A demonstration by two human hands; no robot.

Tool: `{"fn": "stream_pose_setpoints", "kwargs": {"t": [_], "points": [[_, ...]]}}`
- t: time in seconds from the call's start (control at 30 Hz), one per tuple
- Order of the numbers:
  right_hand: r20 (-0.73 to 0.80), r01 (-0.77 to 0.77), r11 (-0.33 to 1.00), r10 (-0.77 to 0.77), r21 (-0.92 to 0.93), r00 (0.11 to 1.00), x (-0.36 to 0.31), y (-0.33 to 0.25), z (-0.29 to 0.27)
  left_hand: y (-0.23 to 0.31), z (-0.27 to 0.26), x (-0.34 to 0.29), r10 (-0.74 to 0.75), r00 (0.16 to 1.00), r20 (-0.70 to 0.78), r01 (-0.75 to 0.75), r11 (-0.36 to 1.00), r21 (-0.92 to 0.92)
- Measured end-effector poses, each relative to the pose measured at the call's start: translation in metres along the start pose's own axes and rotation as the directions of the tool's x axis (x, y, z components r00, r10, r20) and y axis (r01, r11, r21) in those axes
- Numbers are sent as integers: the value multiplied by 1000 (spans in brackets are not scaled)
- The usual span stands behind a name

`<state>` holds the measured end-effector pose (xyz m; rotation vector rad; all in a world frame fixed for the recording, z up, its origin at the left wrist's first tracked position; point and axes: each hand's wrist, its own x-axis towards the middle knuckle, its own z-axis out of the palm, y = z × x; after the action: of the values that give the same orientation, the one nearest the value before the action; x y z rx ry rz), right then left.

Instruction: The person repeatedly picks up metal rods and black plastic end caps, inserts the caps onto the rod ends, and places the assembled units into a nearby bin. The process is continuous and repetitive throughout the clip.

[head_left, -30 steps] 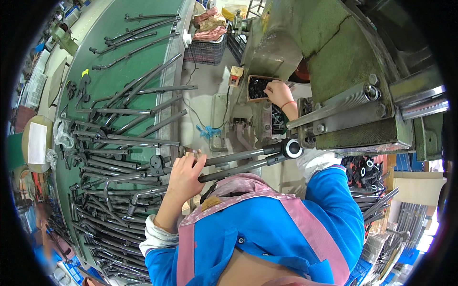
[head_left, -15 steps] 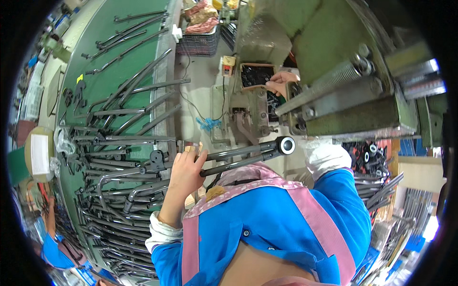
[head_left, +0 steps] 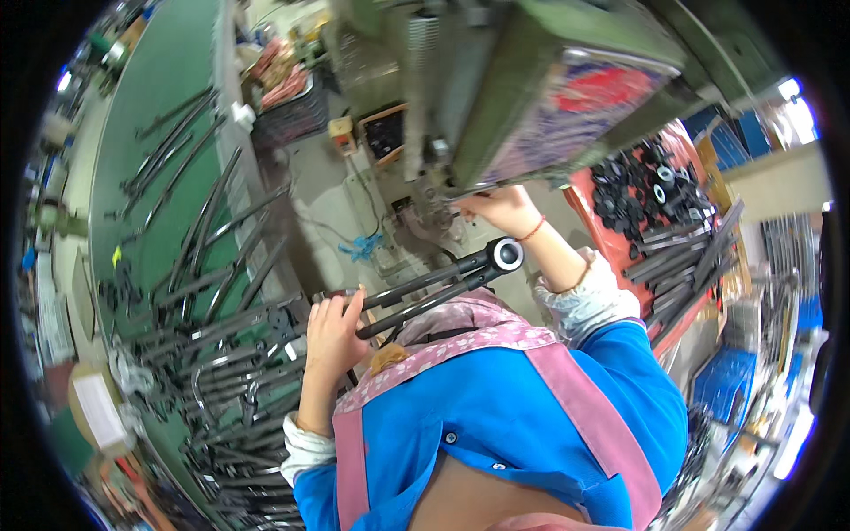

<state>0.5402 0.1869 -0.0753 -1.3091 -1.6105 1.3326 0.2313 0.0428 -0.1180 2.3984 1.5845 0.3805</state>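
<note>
My left hand (head_left: 331, 333) is closed around a black tubular frame part (head_left: 425, 281). Two dark tubes of it run rightward from my fist and meet at a joint with a pale ring around a dark hole. Just beyond that joint is my right hand (head_left: 506, 212), beside the green press machine (head_left: 513, 97). Its fingers are drawn together, and their tips are partly lost against the machine, so what they hold is not visible. A small box of black parts (head_left: 384, 135) stands farther off, left of the press head.
On the left, a green table (head_left: 168, 80) bears many black tubes (head_left: 257, 425). To the right, black fittings (head_left: 651, 181) and short tubes lie on a red-covered surface (head_left: 589, 208). A blue rag (head_left: 360, 248) and a dark crate (head_left: 292, 115) are ahead.
My right hand has drawn back from the small box toward me, to near the ringed joint. My left hand keeps the frame part. The view has turned, bringing the press's front panel into sight.
</note>
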Motion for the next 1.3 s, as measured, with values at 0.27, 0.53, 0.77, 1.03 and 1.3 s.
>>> {"fn": "stream_pose_setpoints", "kwargs": {"t": [0.27,0.53,0.77,1.03,1.3], "points": [[-61,645,669,-710,-369,702,14,30,12,6,3,0,100,995,22,-101,993,64],[80,531,723,-558,-442,826,6,20,5,25,-1,8,104,994,42,-106,993,51],[38,693,432,-833,-577,552,18,25,14,53,10,9,16,997,80,-24,994,108],[57,670,526,-763,-523,643,-9,31,-18,76,33,20,-36,987,159,12,988,152],[589,627,497,-255,-600,767,-99,95,-54,124,97,71,100,991,84,-115,971,208]]}}
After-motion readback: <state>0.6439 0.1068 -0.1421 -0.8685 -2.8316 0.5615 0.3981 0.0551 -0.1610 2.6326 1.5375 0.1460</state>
